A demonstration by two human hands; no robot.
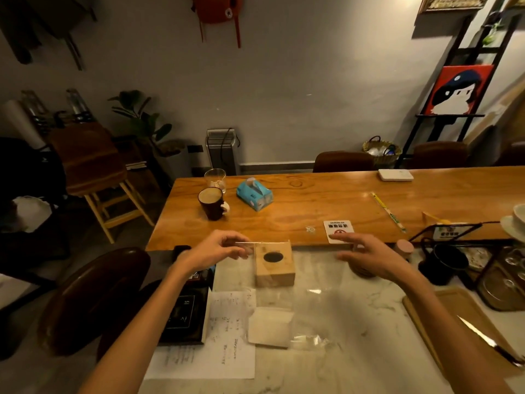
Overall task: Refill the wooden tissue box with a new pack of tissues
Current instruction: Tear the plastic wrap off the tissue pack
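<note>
The wooden tissue box [275,268] stands on the marble counter [341,308], its dark oval opening facing up. My left hand [218,248] pinches a thin flat wooden panel [260,243] that juts out along the box's far top edge. My right hand [366,254] hovers to the right of the box with fingers spread, holding nothing. A stack of white tissues in clear plastic wrap [270,327] lies on the counter nearer to me. A blue tissue pack [254,194] sits on the wooden table [312,206] beyond.
A dark mug [212,203] and a glass [215,179] stand at the table's left. A paper sheet [227,336] lies at the counter's left. A wooden tray [460,331] with a knife [488,341] and a black cup [443,263] sit on the right.
</note>
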